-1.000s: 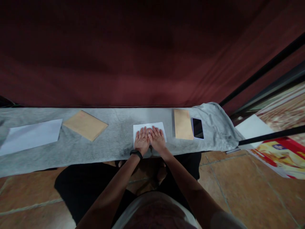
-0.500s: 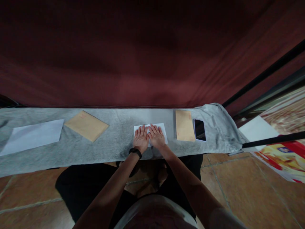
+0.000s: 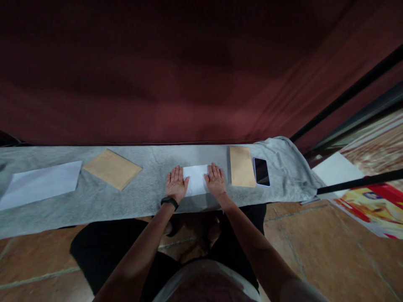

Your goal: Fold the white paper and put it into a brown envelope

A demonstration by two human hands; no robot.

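Paper, white and rectangular, lies flat on the grey soft cloth. At its left edge is the left hand, palm down, fingers straight; at its right edge the right hand lies likewise. The hands are apart from each other and neither is closed on anything. Right of the paper are a tan rectangular envelope and, farther, a black-screened phone; left of it, a tilted tan envelope and, farther, a larger white sheet.

Head-worn view — from above, facing forward and down at hands.
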